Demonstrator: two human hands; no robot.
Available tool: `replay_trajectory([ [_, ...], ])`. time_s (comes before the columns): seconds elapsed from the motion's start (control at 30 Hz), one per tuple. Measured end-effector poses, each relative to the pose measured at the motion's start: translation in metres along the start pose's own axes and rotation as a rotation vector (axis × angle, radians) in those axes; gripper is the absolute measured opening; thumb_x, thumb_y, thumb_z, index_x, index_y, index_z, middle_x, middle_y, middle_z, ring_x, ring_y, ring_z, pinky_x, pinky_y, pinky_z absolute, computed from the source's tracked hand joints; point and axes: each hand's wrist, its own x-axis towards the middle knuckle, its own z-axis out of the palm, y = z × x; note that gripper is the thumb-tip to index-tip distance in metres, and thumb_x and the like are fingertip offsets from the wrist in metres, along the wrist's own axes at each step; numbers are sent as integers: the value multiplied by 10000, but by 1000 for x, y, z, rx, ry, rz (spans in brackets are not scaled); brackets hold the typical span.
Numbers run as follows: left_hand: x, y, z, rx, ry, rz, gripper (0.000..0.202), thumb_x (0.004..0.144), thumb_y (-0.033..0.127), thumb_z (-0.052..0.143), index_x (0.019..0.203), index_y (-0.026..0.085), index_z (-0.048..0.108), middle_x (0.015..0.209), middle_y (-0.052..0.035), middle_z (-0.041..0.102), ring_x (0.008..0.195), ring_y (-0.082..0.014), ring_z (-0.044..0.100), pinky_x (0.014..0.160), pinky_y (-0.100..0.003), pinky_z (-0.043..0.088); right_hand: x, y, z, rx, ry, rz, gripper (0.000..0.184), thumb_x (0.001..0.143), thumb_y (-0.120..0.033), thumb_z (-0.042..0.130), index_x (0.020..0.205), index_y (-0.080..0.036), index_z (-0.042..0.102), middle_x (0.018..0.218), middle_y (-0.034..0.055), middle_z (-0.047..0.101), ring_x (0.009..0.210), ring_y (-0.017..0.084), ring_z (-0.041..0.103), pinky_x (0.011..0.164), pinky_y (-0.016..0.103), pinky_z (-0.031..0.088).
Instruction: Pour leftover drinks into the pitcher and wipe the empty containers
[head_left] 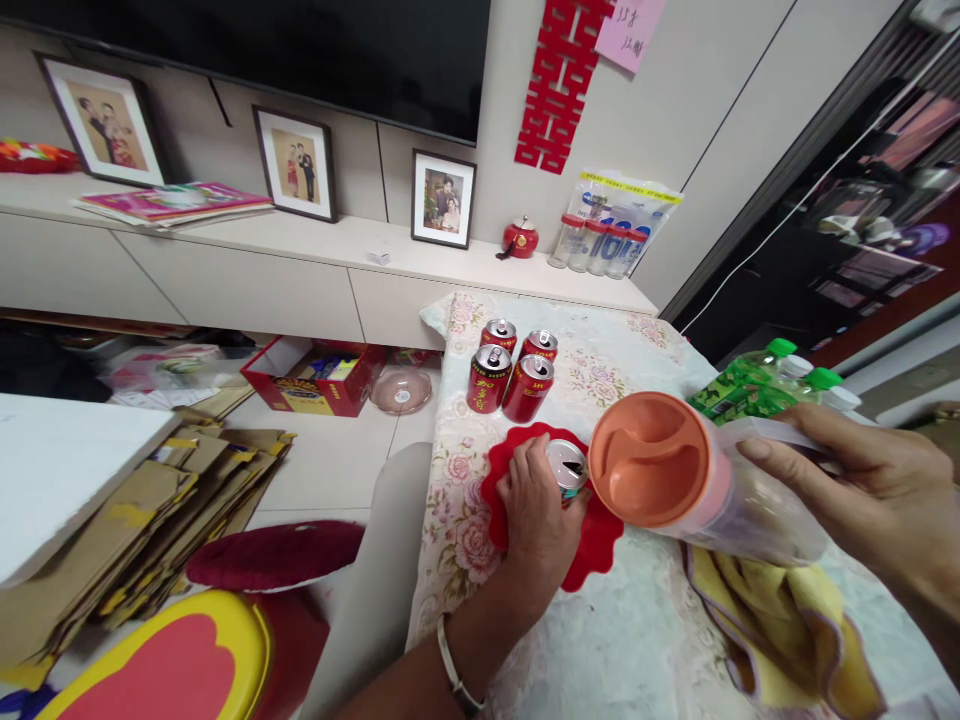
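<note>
My left hand (541,510) is wrapped around an opened drink can (564,462), which stands on a red scalloped mat (596,555). In my right hand (862,490) is the handle of a clear plastic pitcher with an orange lid (652,460). The pitcher is tilted toward the can, its lid edge close beside the can's top. Whether any liquid is flowing I cannot tell. Several red drink cans (529,388) stand grouped just beyond the mat.
A yellow cloth (780,630) lies under the pitcher's side. Green-capped bottles (750,380) are at the table's right edge. Left of the table are a grey chair (382,580), flattened cardboard (172,510) and a red box (315,385). A long white cabinet (270,270) runs behind.
</note>
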Motion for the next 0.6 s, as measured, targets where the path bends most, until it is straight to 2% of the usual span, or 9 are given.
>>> replay_trajectory([
  [0.3, 2, 1, -1, -1, -14, -7, 632, 858, 149, 743, 1425, 203, 470, 1486, -189, 579, 1429, -397, 515, 1106, -614, 445, 2, 4, -1, -12, 2, -8, 417, 903, -533, 710, 631, -228, 626, 454, -71, 462, 376, 87, 393, 354, 197, 311],
  [0.43, 1, 1, -1, 2, -16, -5, 638, 856, 143, 753, 1422, 184, 461, 1485, -197, 578, 1422, -403, 516, 1099, -618, 448, 2, 3, -2, -4, -1, 6, 462, 894, -542, 713, 583, -229, 576, 463, -63, 447, 399, 94, 389, 370, 204, 315],
  [0.6, 2, -2, 1, 2, -2, 7, 632, 863, 155, 758, 1414, 193, 450, 1485, -194, 580, 1415, -408, 519, 1087, -631, 452, 3, 4, -2, -31, -15, 15, 452, 910, -548, 693, 600, -230, 603, 453, -61, 487, 382, 95, 395, 363, 203, 317],
])
